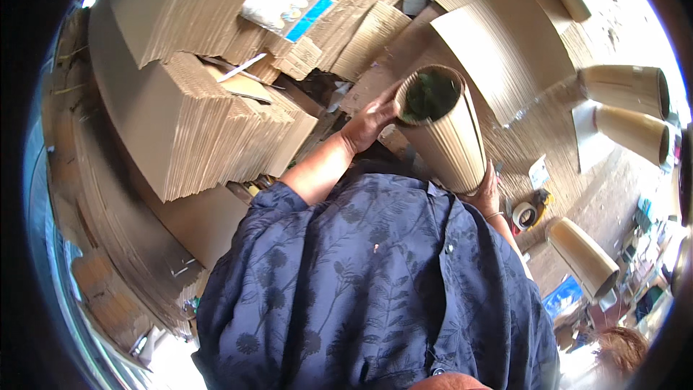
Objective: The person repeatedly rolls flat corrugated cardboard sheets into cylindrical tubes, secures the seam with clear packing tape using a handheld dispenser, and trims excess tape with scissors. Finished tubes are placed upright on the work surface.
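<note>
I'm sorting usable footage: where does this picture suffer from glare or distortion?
In the head view, glare burns out the upper right and a lower-left patch, fisheye bends edges near the black rim, and the tube shows its ridges, though dark inside.

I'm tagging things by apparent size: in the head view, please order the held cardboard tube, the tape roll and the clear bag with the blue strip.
1. Cardboard tube, though nearness to the camera may enlarge it
2. Clear bag with the blue strip
3. Tape roll

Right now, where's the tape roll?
In the head view, the tape roll lies right of centre, between the right hand and a cardboard tube.
</note>
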`<state>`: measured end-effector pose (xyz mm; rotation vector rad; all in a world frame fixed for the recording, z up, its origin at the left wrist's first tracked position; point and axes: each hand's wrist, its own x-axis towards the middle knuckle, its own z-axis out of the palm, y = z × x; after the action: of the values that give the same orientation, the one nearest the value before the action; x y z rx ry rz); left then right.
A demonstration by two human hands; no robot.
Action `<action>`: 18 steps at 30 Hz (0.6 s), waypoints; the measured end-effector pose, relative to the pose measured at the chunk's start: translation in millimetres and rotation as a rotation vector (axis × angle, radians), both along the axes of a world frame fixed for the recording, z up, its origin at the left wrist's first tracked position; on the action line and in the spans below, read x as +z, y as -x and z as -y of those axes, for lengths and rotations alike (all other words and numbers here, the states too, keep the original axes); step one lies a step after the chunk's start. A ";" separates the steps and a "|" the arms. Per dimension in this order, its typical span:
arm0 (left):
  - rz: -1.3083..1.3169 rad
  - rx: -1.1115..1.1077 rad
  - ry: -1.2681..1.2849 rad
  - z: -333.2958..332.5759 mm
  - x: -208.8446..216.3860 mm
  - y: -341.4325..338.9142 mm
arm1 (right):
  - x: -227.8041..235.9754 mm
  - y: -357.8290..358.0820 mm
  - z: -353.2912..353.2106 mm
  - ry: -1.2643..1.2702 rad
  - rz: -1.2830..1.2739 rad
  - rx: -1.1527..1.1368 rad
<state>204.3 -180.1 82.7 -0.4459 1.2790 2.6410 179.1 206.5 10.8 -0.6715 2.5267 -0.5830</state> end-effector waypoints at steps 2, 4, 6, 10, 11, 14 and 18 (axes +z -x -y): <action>-0.094 -0.120 0.097 -14.6 38.7 10.4 | 6.0 -1.5 -9.6 -0.046 0.132 -0.072; -0.109 -0.153 0.114 -25.6 46.7 13.4 | 6.2 -8.0 -17.5 -0.027 0.104 -0.086; -0.179 -0.158 0.157 -36.9 55.0 18.8 | 14.6 -11.3 -14.5 0.006 0.169 -0.141; -0.136 -0.300 0.103 -42.5 66.7 30.8 | -10.8 -24.4 -29.6 0.036 0.111 -0.140; -0.121 -0.326 0.138 -46.2 70.7 33.8 | -24.3 -28.6 -37.6 0.013 0.062 -0.104; -0.133 -0.427 0.291 -57.7 78.0 42.9 | -54.1 -42.4 -55.5 -0.030 -0.051 -0.040; -0.193 -0.506 0.655 -72.5 112.7 57.7 | -51.2 -51.0 -58.8 0.054 -0.012 -0.176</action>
<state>146.6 -107.6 195.4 0.0684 1.9965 1.8480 230.1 265.3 -40.3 -0.4750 2.6065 -0.7125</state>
